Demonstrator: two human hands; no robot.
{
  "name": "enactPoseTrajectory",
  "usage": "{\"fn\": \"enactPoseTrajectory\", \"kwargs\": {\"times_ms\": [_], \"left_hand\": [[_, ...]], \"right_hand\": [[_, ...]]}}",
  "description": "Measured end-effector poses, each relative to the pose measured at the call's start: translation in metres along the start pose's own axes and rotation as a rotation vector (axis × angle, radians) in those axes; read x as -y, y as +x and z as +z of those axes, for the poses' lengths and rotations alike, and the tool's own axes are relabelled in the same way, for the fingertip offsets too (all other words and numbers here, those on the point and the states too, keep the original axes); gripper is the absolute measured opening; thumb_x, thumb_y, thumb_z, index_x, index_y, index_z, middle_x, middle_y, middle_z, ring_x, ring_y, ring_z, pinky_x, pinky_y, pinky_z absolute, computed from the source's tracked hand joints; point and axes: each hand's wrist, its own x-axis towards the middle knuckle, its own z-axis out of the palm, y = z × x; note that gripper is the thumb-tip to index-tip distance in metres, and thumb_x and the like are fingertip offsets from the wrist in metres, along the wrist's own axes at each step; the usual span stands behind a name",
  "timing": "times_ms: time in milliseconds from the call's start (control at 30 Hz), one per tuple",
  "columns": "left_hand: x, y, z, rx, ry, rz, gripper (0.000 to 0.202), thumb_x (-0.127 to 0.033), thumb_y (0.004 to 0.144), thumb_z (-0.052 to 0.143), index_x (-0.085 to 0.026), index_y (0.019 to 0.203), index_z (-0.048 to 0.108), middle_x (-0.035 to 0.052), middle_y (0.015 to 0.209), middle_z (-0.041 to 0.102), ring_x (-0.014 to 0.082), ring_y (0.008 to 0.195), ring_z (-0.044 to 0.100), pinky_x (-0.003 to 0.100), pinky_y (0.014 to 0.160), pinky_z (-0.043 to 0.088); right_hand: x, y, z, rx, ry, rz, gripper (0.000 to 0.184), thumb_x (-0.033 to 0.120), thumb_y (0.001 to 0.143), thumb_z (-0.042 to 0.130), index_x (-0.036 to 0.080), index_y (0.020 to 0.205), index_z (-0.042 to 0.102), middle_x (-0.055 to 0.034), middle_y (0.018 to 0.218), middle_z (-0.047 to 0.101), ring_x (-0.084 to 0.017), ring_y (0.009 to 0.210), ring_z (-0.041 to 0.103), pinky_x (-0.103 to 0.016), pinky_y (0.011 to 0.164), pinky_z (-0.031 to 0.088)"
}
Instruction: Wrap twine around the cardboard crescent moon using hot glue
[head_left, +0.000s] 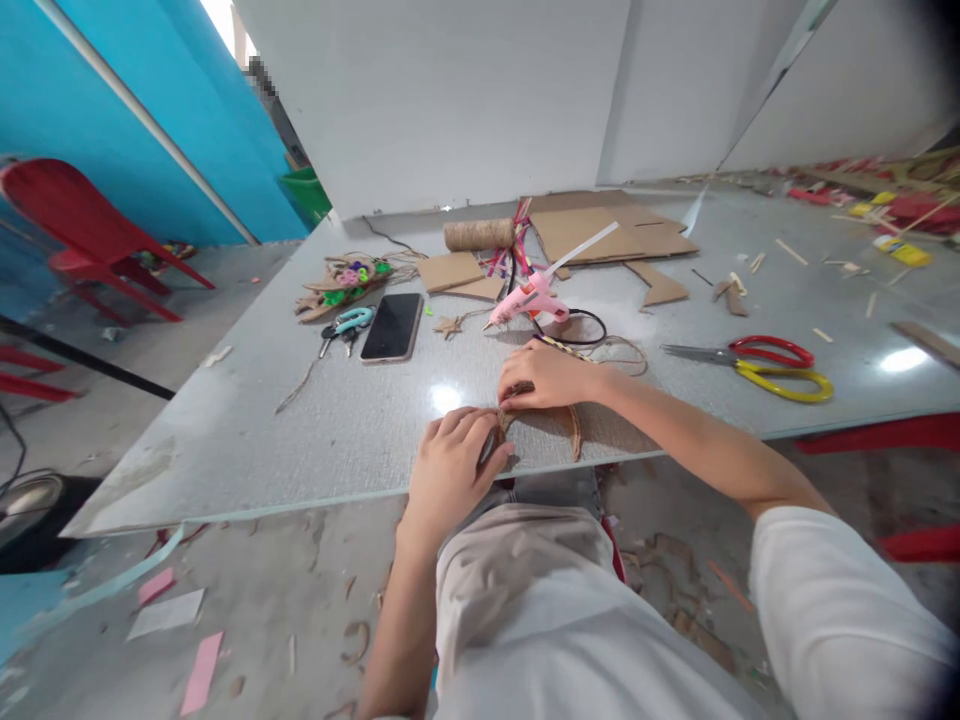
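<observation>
curved strip (576, 432), in left hand (454, 455) and right hand (553, 376), glue gun (531, 296) beyond

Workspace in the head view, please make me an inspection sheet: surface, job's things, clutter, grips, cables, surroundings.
Surface: grey table, glare spots, stain toward its near left corner.
Job's things: curved brown piece at the near edge; pink glue gun and twine roll beyond.
Clutter: phone and keys to the left; scissors to the right, blades apparently closed; cardboard toward the back; small scraps at right.
Grips: left grip and right grip close together at the curved brown piece; hold partly hidden.
Cables: black cord looped beside the glue gun; its far end cannot be traced.
Surroundings: red chair at left; scraps littering the floor.
</observation>
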Motion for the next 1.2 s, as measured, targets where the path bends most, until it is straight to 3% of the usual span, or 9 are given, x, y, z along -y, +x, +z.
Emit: {"fn": "enactPoseTrajectory", "kwargs": {"times_ms": [200, 367, 567, 733, 900, 1000, 1100, 1200], "left_hand": [[0.001, 0.0, 0.001, 0.0, -0.003, 0.002, 0.027, -0.035, 0.094, 0.047, -0.019, 0.113, 0.058, 0.0093, 0.115, 0.067, 0.0256, 0.115, 0.055, 0.041, 0.089, 0.045], [0.001, 0.0, 0.002, -0.009, -0.01, 0.003, 0.024, -0.034, 0.095, 0.047, -0.02, 0.11, 0.057, 0.0075, 0.116, 0.067, 0.0247, 0.114, 0.055, 0.04, 0.089, 0.043], [0.001, -0.001, 0.001, -0.007, -0.012, 0.005, 0.023, -0.034, 0.095, 0.047, -0.02, 0.11, 0.057, 0.0072, 0.117, 0.067, 0.0243, 0.115, 0.055, 0.04, 0.088, 0.043], [0.001, 0.0, 0.001, 0.003, -0.014, -0.001, 0.024, -0.036, 0.095, 0.047, -0.02, 0.111, 0.056, 0.0076, 0.117, 0.066, 0.0247, 0.115, 0.054, 0.04, 0.087, 0.042], [0.001, -0.001, 0.001, 0.003, -0.006, 0.0, 0.024, -0.036, 0.095, 0.048, -0.02, 0.111, 0.056, 0.0072, 0.117, 0.066, 0.0243, 0.114, 0.054, 0.039, 0.086, 0.042], [0.001, -0.001, 0.002, -0.007, -0.003, 0.004, 0.022, -0.035, 0.095, 0.048, -0.02, 0.11, 0.055, 0.0062, 0.117, 0.066, 0.0235, 0.115, 0.054, 0.038, 0.087, 0.041], [0.0, -0.001, 0.003, -0.023, -0.003, -0.005, 0.02, -0.035, 0.094, 0.049, -0.021, 0.107, 0.055, 0.0048, 0.117, 0.066, 0.0226, 0.114, 0.054, 0.037, 0.088, 0.041], [0.0, -0.001, 0.004, -0.042, -0.004, -0.063, 0.018, -0.036, 0.093, 0.051, -0.021, 0.102, 0.056, 0.0043, 0.117, 0.066, 0.0229, 0.112, 0.056, 0.038, 0.088, 0.041]], "right_hand": [[0.0, 0.001, 0.004, -0.033, -0.045, -0.028, 0.019, 0.037, 0.089, 0.056, 0.024, 0.086, 0.071, -0.0003, 0.09, 0.071, -0.017, 0.093, 0.058, -0.035, 0.085, 0.024], [-0.006, -0.001, -0.005, 0.001, 0.062, -0.018, 0.035, 0.04, 0.094, 0.046, 0.018, 0.084, 0.071, -0.0034, 0.087, 0.07, -0.015, 0.083, 0.06, -0.03, 0.077, 0.033], [-0.01, -0.009, -0.012, 0.012, 0.189, 0.017, 0.018, 0.033, 0.085, 0.06, 0.018, 0.084, 0.071, -0.0021, 0.086, 0.069, -0.013, 0.077, 0.059, -0.027, 0.075, 0.039], [-0.006, -0.007, -0.011, 0.041, 0.11, 0.058, 0.016, 0.032, 0.082, 0.064, 0.019, 0.079, 0.071, -0.0005, 0.081, 0.069, -0.012, 0.074, 0.058, -0.027, 0.073, 0.037], [-0.003, -0.004, -0.01, 0.054, -0.014, 0.066, 0.015, 0.032, 0.082, 0.063, 0.02, 0.077, 0.071, 0.0001, 0.083, 0.07, -0.014, 0.077, 0.06, -0.03, 0.077, 0.035], [-0.006, -0.008, -0.015, 0.057, 0.104, 0.048, 0.026, 0.036, 0.09, 0.052, 0.02, 0.085, 0.072, -0.0029, 0.092, 0.072, -0.016, 0.084, 0.062, -0.031, 0.08, 0.037], [-0.013, -0.017, -0.027, -0.025, 0.319, 0.102, 0.035, 0.038, 0.095, 0.041, 0.018, 0.104, 0.068, -0.0067, 0.097, 0.07, -0.016, 0.086, 0.062, -0.029, 0.075, 0.041], [-0.031, -0.033, -0.044, -0.23, 0.341, 0.18, 0.028, 0.034, 0.091, 0.045, 0.019, 0.109, 0.061, -0.0043, 0.089, 0.066, -0.015, 0.076, 0.058, -0.028, 0.069, 0.041]]}}
